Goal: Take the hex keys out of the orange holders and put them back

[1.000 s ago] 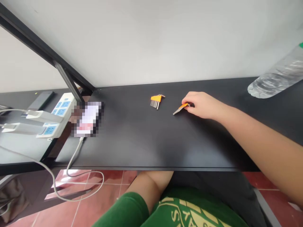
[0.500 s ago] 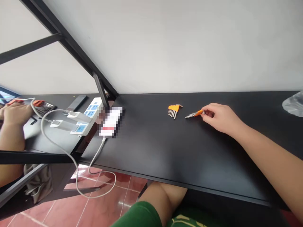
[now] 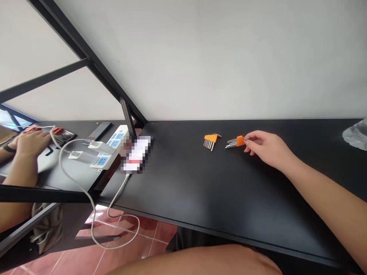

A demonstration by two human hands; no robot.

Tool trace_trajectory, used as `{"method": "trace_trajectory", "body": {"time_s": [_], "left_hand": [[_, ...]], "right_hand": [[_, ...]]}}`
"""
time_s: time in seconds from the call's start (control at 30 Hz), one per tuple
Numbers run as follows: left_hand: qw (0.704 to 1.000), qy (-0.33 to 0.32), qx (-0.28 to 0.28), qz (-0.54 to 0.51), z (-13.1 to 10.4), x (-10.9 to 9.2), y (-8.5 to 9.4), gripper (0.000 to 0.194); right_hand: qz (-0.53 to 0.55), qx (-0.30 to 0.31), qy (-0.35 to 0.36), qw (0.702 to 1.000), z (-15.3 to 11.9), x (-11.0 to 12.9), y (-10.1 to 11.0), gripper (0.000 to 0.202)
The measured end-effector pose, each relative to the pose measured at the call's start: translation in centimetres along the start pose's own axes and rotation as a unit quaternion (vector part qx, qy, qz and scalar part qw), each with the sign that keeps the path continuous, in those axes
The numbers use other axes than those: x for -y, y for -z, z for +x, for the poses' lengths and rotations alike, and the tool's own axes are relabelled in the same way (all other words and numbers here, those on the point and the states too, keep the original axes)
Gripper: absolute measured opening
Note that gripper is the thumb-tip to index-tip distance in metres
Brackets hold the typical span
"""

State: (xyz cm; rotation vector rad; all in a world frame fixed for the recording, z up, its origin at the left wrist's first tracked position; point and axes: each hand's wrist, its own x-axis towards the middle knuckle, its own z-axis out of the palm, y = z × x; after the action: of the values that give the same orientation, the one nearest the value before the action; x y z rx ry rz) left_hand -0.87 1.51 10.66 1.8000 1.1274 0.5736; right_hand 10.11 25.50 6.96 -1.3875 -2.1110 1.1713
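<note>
holding orange-clipped hex key set [image 3: 240, 141] in right hand [image 3: 265, 149], right of centre in frame. thumb and fingertips closed in a light pinch at its right end, keys aimed left. can't tell left hand's state, out of view. see second hex key set [image 3: 210, 138] just left of the held one, apart from it, lying on the table [image 3: 186, 183].

for good handling: pinch the orange clip itself, not loose key ends, or risk a twist. judge tilt before easing the grip. mind the neighbouring set, avoid snagging keys.

surface: matte black, smooth, probably slides easily. at left of centre, phone [image 3: 136, 154], pixelated, with white cable [image 3: 120, 189] looping below. beyond, power strip [image 3: 122, 131]. at right edge, clear plastic thing [image 3: 357, 133], cut off. behind, pale wall [image 3: 229, 57]; lower left, red tiled floor [image 3: 71, 256]; far left, co-worker's hands [image 3: 33, 141].
</note>
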Motion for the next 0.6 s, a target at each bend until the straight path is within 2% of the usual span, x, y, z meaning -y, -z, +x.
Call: {"method": "trace_trajectory", "body": {"time_s": [0.07, 0.1, 0.13, 0.17, 0.2, 0.23, 0.3, 0.33, 0.4, 0.43, 0.5, 0.6], "left_hand": [[0.998, -0.009, -0.066, 0.006, 0.5, 0.1, 1.6, 0.022], [0.995, -0.008, -0.099, 0.011, 1.1, 0.6, 2.9, 0.024], [0.988, 0.003, -0.154, 0.024, 1.9, 1.5, 4.4, 0.027], [0.965, 0.012, -0.251, 0.075, 2.9, 2.6, 6.0, 0.029], [0.942, 0.012, -0.306, 0.135, 4.0, 3.8, 7.5, 0.032], [0.927, 0.022, -0.325, 0.187, 5.2, 5.2, 8.9, 0.039], [0.918, 0.042, -0.305, 0.249, 7.1, 7.7, 10.6, 0.050], [0.919, 0.051, -0.293, 0.258, 7.7, 8.7, 11.0, 0.043], [0.932, 0.048, -0.262, 0.244, 8.2, 10.1, 11.0, 0.013], [0.936, 0.043, -0.262, 0.232, 8.2, 10.5, 10.7, 0.013], [0.934, 0.034, -0.290, 0.206, 7.8, 10.9, 10.3, 0.017], [0.923, 0.040, -0.337, 0.184, 7.2, 10.8, 10.1, 0.013]], "right_hand": [[0.085, 0.005, -0.025, 0.996, 0.1, 0.1, -0.4, 0.017], [0.123, 0.005, -0.030, 0.992, 0.2, 0.2, -0.6, 0.015], [0.157, 0.006, -0.032, 0.987, 0.2, 0.3, -0.8, 0.014], [0.184, 0.009, -0.032, 0.982, 0.1, 0.4, -1.0, 0.014], [0.205, 0.014, -0.030, 0.978, 0.0, 0.4, -1.2, 0.015], [0.219, 0.020, -0.028, 0.975, -0.1, 0.5, -1.4, 0.017], [0.237, 0.036, -0.028, 0.970, -0.5, 0.7, -1.7, 0.022], [0.243, 0.047, -0.029, 0.968, -0.7, 0.7, -1.9, 0.026], [0.245, 0.077, -0.033, 0.966, -1.1, 0.9, -2.2, 0.033], [0.241, 0.091, -0.034, 0.966, -1.3, 1.0, -2.3, 0.036], [0.223, 0.103, -0.029, 0.969, -1.5, 1.3, -2.4, 0.037], [0.180, 0.069, -0.006, 0.981, -1.6, 1.7, -2.3, 0.032]]}}
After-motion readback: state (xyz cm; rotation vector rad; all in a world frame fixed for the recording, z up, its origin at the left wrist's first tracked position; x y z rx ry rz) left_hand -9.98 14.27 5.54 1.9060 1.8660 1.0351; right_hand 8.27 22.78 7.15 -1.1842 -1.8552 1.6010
